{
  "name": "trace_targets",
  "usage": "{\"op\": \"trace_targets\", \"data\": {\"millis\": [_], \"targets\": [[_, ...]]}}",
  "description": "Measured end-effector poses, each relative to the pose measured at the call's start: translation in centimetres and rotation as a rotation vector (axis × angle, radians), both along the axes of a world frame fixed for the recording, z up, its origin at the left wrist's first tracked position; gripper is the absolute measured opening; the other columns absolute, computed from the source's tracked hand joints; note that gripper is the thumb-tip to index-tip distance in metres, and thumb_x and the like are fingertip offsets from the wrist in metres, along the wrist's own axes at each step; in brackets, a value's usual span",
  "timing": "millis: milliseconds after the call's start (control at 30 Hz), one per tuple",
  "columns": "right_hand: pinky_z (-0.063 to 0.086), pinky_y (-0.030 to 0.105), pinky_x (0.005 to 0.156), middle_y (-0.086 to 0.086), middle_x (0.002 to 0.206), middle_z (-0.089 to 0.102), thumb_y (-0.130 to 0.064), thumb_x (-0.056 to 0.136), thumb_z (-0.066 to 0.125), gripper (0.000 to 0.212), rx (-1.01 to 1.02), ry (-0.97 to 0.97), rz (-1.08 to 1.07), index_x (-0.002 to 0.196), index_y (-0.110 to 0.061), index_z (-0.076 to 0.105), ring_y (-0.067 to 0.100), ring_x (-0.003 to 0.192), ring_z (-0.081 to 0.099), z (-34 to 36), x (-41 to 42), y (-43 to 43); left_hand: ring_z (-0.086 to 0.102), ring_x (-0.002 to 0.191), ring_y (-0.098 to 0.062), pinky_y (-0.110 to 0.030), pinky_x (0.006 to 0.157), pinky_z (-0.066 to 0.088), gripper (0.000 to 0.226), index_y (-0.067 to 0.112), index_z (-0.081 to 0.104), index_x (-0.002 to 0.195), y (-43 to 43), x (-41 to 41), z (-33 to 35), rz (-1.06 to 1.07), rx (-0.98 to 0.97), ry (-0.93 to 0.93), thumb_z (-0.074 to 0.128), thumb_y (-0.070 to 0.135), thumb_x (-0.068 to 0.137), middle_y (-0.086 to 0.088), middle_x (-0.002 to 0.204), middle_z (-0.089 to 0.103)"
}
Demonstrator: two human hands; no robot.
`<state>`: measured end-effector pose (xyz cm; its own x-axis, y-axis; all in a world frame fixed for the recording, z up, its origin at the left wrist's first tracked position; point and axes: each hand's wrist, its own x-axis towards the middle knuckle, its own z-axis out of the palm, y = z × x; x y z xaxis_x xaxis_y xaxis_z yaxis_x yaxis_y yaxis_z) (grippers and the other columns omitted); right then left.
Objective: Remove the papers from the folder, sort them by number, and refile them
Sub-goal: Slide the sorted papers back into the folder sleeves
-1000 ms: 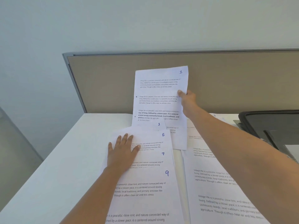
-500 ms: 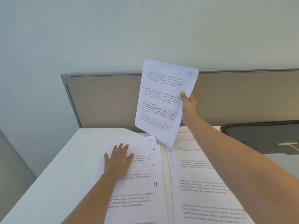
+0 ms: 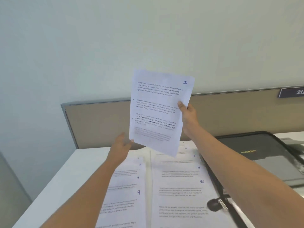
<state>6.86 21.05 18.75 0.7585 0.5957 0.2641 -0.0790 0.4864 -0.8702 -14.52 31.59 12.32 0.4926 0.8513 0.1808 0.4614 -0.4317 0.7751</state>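
The raised paper (image 3: pixel 158 112) is white with rows of black words and a blue 1, the flat papers (image 3: pixel 179 178) on the white counter (image 3: pixel 74 178) have blue numbers too, the folder (image 3: pixel 246 142) is black with maybe gold letters, and the panel (image 3: pixel 98 122) behind is tan.

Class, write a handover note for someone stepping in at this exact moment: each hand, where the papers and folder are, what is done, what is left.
Right hand: pinches sheet 1 by its right edge, held up above the table.
Left hand: open, at that sheet's lower left corner; contact unclear.
Left pile: fanned, 7 and 9 readable.
Right pile: fanned, 6, 8 and 10 readable.
Black folder: on the table at the right.
Done: papers out, laid in two piles.
Left: merge by number, refile.
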Motion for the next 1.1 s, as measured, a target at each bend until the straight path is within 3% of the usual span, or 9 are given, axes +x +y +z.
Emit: {"op": "trace_targets", "data": {"millis": [167,267,400,500,567,667,833,967,1100], "targets": [[0.050,0.037,0.081,0.010,0.117,0.063,-0.016,0.097,0.051,0.023,-0.150,0.101,-0.054,0.118,-0.009,0.057,0.023,0.093,0.060,0.7,1.0,-5.8,0.023,0.141,-0.024,-0.036,0.112,0.022,0.062,0.013,0.023,0.148,-4.6,1.0,3.0,0.045,-0.097,-0.107,0.051,0.032,0.096,-0.007,0.155,0.021],[0.047,0.039,0.087,0.013,0.126,0.059,-0.015,0.097,0.051,0.029,-0.198,0.167,-0.060,0.124,-0.006,0.054,0.029,0.109,0.058,0.7,1.9,-9.5,0.032,0.136,-0.022,-0.033,0.108,0.026,0.063,0.011,0.023,0.148,-7.5,1.8,3.5,0.025,-0.168,-0.134,0.051,0.032,0.096,-0.006,0.152,0.027],[0.046,0.043,0.093,0.011,0.129,0.058,-0.015,0.096,0.052,0.030,-0.228,0.242,-0.027,0.125,-0.006,0.054,0.030,0.118,0.055,0.0,3.3,-14.4,0.045,0.117,-0.018,-0.026,0.091,0.031,0.049,0.007,0.039,0.138,-11.7,3.1,3.4,-0.033,-0.284,-0.191,0.054,0.025,0.095,-0.005,0.133,0.046],[0.046,0.043,0.090,0.011,0.128,0.058,-0.014,0.096,0.052,0.031,-0.249,0.301,-0.027,0.125,-0.006,0.054,0.029,0.117,0.056,-0.9,4.5,-17.8,0.050,0.117,-0.022,-0.037,0.092,0.039,0.050,0.010,0.048,0.132,-14.7,3.9,2.6,-0.060,-0.413,-0.175,0.063,0.031,0.089,-0.003,0.130,0.054],[0.046,0.045,0.094,0.010,0.127,0.058,-0.013,0.096,0.052,0.030,-0.240,0.338,-0.013,0.125,-0.007,0.054,0.029,0.117,0.056,-1.5,5.4,-19.9,0.059,0.103,-0.023,-0.035,0.077,0.049,0.035,0.012,0.059,0.115,-16.5,4.6,2.0,-0.033,-0.487,-0.206,0.069,0.025,0.085,-0.006,0.117,0.062],[0.043,0.048,0.101,0.007,0.126,0.060,-0.016,0.095,0.054,0.022,-0.289,0.383,-0.005,0.116,-0.014,0.057,0.028,0.114,0.058,-2.5,6.8,-22.8,0.061,0.074,-0.016,-0.027,0.058,0.046,0.015,0.009,0.061,0.089,-19.6,5.7,1.4,0.036,-0.517,-0.285,0.073,0.010,0.080,-0.007,0.092,0.064],[0.044,0.047,0.099,0.010,0.126,0.059,-0.012,0.096,0.051,0.028,-0.295,0.454,-0.014,0.124,-0.008,0.055,0.030,0.113,0.057,-4.9,9.4,-27.6,0.060,0.074,-0.023,-0.029,0.055,0.051,0.014,0.007,0.059,0.079,-25.0,7.9,0.1,0.149,-0.655,-0.449,0.072,-0.001,0.077,-0.009,0.081,0.063],[0.044,0.049,0.094,0.014,0.128,0.057,-0.008,0.098,0.045,0.029,-0.280,0.533,-0.061,0.127,-0.007,0.051,0.032,0.112,0.056,-7.1,11.2,-31.1,0.061,0.074,-0.025,-0.036,0.077,0.053,0.015,0.000,0.055,0.081,-29.5,10.6,-1.8,0.260,-0.881,-0.610,0.067,-0.008,0.079,-0.016,0.096,0.061],[0.044,0.047,0.095,0.014,0.132,0.053,-0.003,0.099,0.039,0.035,-0.239,0.566,-0.079,0.134,-0.005,0.045,0.032,0.115,0.054,-9.5,12.9,-34.4,0.062,0.073,-0.024,-0.035,0.071,0.054,0.013,-0.002,0.056,0.088,-33.9,13.9,-4.0,0.228,-0.973,-0.632,0.062,-0.012,0.081,-0.019,0.106,0.062]]}}
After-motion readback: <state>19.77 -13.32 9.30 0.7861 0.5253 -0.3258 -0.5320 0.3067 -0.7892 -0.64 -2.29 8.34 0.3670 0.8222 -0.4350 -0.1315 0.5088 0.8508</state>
